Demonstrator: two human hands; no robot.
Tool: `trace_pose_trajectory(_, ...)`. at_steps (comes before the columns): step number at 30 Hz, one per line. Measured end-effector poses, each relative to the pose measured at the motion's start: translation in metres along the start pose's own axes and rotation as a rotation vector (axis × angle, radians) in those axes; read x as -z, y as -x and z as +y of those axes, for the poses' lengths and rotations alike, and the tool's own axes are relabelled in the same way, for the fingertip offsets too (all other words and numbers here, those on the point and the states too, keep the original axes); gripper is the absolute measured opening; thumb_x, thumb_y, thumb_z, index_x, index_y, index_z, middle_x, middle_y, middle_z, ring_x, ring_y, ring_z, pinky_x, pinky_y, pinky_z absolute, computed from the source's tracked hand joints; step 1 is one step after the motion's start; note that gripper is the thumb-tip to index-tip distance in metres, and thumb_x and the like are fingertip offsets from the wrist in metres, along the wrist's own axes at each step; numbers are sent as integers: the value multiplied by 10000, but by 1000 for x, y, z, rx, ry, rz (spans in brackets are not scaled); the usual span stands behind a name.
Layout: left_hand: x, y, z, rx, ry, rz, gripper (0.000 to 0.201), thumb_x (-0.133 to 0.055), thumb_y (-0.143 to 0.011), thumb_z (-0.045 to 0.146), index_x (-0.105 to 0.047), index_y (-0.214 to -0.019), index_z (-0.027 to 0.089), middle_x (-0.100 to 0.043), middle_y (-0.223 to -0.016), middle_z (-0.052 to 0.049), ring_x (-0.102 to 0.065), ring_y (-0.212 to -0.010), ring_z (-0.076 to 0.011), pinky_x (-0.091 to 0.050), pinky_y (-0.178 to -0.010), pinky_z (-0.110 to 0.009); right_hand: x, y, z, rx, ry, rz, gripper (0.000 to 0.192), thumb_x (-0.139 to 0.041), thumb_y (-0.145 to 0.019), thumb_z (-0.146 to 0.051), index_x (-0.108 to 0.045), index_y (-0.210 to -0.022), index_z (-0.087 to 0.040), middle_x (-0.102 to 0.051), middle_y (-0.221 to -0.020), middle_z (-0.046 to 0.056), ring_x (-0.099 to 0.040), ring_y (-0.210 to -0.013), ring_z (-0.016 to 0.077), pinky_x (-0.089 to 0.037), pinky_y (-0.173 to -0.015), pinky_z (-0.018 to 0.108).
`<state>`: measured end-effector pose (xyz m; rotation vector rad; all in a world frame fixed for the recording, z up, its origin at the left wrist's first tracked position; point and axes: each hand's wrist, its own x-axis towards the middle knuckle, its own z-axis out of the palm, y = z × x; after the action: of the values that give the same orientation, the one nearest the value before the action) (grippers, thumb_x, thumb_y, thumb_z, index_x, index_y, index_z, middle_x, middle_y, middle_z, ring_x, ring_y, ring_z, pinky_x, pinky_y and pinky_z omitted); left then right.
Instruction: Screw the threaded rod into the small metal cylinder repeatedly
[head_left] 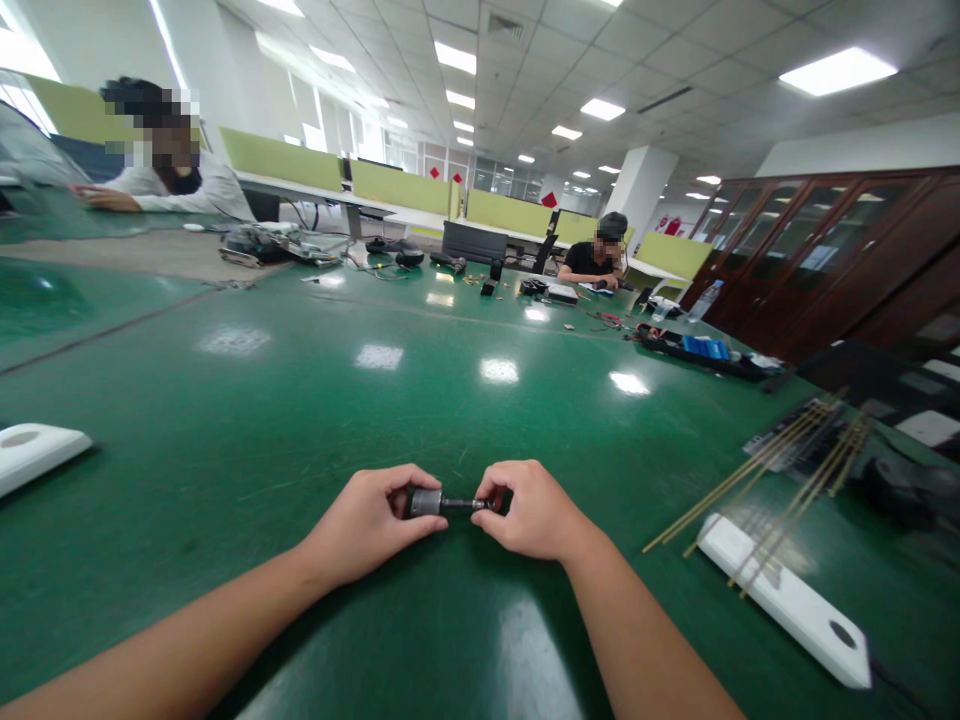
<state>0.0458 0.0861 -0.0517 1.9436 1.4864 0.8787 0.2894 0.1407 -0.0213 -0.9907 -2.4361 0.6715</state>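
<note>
A small grey metal cylinder with a thin dark shaft [428, 502] lies level between my two hands, low over the green table. My left hand [369, 515] is closed on the wide cylinder end, thumb below and fingers above. At the other end, my right hand [529, 510] pinches the tip of the shaft, where a small dark piece shows between the fingers. Part of each end is covered by my fingers. I cannot tell exactly what kind of part it is.
Right of me, several thin brass-coloured rods [780, 470] lie across a white bar-shaped device [787, 600]. Another white device [37, 450] is at the left edge. Farther back are a black tray with blue items [705, 347], a plastic bottle [705, 300] and two seated people.
</note>
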Motion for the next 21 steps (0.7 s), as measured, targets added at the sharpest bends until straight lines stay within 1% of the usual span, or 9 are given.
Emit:
trace_pose_trajectory(6, 0, -1, -1, 10, 0, -6, 406, -749, -791, 520, -691, -1062, 223, -652, -747, 8, -560, -645, -147, -405, -595, -245, 0, 0, 1, 21, 2, 5, 78, -738, -731, -218, -690, -788, -198, -670, -732, 2, -589, -674, 144, -431, -669, 265)
trace_pose_trajectory(8, 0, 0, -1, 14, 6, -9, 400, -749, -793, 513, -691, -1061, 222, -652, -741, 8, -561, -643, -147, -410, -599, -247, 2, 1, 3, 10, -16, -5, 77, -739, -729, -221, -694, -786, -195, -662, -712, -1, -581, -648, 136, -426, -645, 259)
trace_pose_trajectory(10, 1, 1, -1, 23, 19, -12, 402, -755, -789, 509, -692, -1055, 216, -655, -744, 4, -571, -650, -152, -421, -604, -252, 5, 2, 8, -27, -73, -48, 80, -741, -732, -232, -696, -781, -187, -641, -665, -7, -561, -595, 124, -410, -588, 246)
trace_pose_trajectory(12, 2, 0, -1, 43, 57, -10, 404, -764, -781, 507, -688, -1046, 213, -671, -778, -3, -597, -683, -163, -445, -631, -261, 9, 2, 16, -92, -205, -126, 112, -748, -735, -261, -691, -778, -174, -623, -632, -11, -541, -551, 115, -386, -523, 228)
trace_pose_trajectory(13, 2, 0, -1, 53, 89, -6, 404, -768, -779, 505, -683, -1043, 211, -680, -808, -8, -613, -712, -170, -463, -657, -270, 10, 1, 21, -130, -308, -167, 144, -759, -728, -276, -683, -778, -165, -631, -641, -6, -548, -554, 115, -394, -515, 222)
trace_pose_trajectory(14, 3, -2, -1, 61, 129, 2, 406, -771, -778, 501, -675, -1043, 209, -689, -845, -14, -630, -750, -179, -482, -691, -281, 12, 1, 27, -162, -410, -175, 185, -779, -712, -295, -671, -773, -157, -635, -649, -3, -548, -554, 113, -405, -516, 220)
trace_pose_trajectory(16, 2, -5, -1, 77, 231, 33, 421, -772, -783, 490, -651, -1060, 197, -698, -923, -32, -655, -832, -197, -513, -768, -307, 13, -1, 39, -204, -578, -133, 248, -797, -693, -338, -654, -768, -150, -630, -637, -3, -532, -526, 108, -402, -497, 220)
trace_pose_trajectory(18, 2, -9, -1, 102, 363, 70, 465, -750, -809, 483, -613, -1135, 182, -696, -986, -54, -668, -888, -207, -534, -830, -335, 13, -2, 50, -227, -707, -93, 275, -786, -702, -371, -640, -771, -150, -655, -653, 10, -503, -484, 98, -389, -474, 223)
trace_pose_trajectory(21, 4, -11, 3, 164, 525, 139, 555, -693, -862, 483, -541, -1290, 164, -695, -1037, -77, -685, -909, -208, -539, -933, -390, 14, -1, 60, -231, -773, -34, 282, -774, -705, -384, -653, -780, -141, -674, -656, 23, -482, -463, 90, -358, -461, 218)
